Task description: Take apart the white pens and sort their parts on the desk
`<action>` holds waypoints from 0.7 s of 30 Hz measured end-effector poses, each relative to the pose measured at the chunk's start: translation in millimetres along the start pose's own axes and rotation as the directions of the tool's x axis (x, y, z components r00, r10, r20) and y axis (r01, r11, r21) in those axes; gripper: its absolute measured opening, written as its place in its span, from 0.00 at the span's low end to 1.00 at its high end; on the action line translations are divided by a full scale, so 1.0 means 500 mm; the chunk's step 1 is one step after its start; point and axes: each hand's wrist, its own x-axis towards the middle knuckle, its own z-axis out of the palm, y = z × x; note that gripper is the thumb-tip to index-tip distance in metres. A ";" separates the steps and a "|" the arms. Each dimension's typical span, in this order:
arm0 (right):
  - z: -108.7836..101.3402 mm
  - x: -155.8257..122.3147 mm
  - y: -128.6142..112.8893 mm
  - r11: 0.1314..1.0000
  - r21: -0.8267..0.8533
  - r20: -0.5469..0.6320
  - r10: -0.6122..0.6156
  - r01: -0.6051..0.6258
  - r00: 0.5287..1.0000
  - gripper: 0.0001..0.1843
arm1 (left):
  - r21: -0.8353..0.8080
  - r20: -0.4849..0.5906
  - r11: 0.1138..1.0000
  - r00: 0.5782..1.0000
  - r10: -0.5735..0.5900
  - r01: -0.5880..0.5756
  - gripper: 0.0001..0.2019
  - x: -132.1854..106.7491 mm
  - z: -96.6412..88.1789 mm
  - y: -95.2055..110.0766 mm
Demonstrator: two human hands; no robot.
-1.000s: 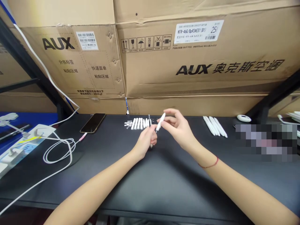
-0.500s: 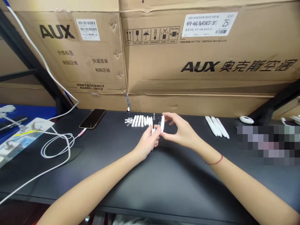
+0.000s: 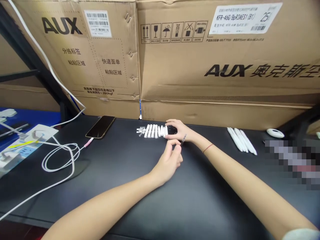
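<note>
My left hand (image 3: pixel 170 158) is closed, pinching a thin, dark pen refill (image 3: pixel 184 138) that points up to the right. Beyond it, my right hand (image 3: pixel 178 130) grips a short white pen barrel piece (image 3: pixel 166 131) by its two ends, thumb near and fingers far. That piece stands at the right end of a row of white pen parts on the table, longer tubes (image 3: pixel 151 131) to the left and shorter pointed pieces (image 3: pixel 161 130) beside it. Small clear and white bits (image 3: pixel 140 130) lie at the row's left end. Dark small things under my right palm are partly hidden.
Several white pens (image 3: pixel 241 140) lie together on the black table (image 3: pixel 120 186) to the right, near a white oval object (image 3: pixel 275 133). A phone (image 3: pixel 100 127) with a charging cable and a power strip (image 3: pixel 27 143) are at the left. Cardboard boxes (image 3: pixel 172 83) stand behind.
My right hand has carried the white barrel piece left and down to the row's end. My left hand has drawn nearer to me, and the refill now tilts right. The view has shifted slightly left.
</note>
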 end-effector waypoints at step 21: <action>-0.096 -0.068 -0.172 0.811 0.577 -0.037 0.144 -0.097 0.989 0.15 | -0.095 -0.111 0.995 0.994 -0.019 0.008 0.17 0.019 -0.005 -0.001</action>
